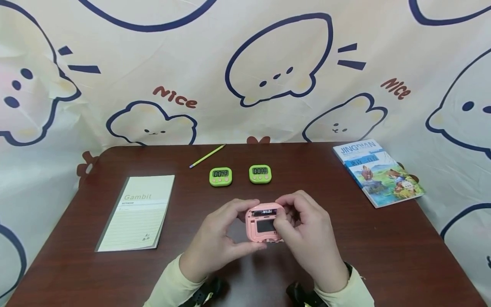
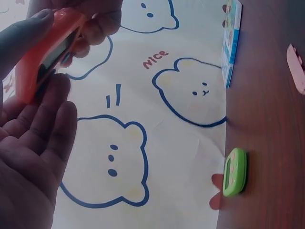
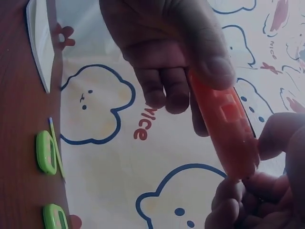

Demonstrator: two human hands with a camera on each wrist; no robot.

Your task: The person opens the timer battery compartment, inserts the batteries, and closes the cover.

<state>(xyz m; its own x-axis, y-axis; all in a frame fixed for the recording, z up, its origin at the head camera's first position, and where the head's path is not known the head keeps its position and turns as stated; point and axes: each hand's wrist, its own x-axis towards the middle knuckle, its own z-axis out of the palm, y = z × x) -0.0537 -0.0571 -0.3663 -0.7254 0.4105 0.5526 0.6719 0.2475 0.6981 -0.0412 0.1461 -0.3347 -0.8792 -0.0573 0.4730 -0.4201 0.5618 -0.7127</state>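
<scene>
A pink timer (image 1: 264,224), its back toward the head camera, is held up between both hands above the table. A dark battery (image 1: 264,212) with pale print lies in the slot along its top. My left hand (image 1: 222,236) grips the left side, forefinger over the top corner and thumb along the lower edge. With thumb and fingers, my right hand (image 1: 308,232) pinches the right side, the thumb tip over the slot's right end. The right wrist view shows the timer's pink edge between the left thumb and the right fingers. A small pink piece (image 2: 296,69) lies on the table.
Two green timers (image 1: 220,177) (image 1: 260,174) stand beyond the hands, with a yellow-green pencil (image 1: 207,156) behind them. A notebook (image 1: 138,213) lies to the left, and a colourful book (image 1: 377,172) at the back right. A patterned cloth (image 1: 215,76) hangs behind the table.
</scene>
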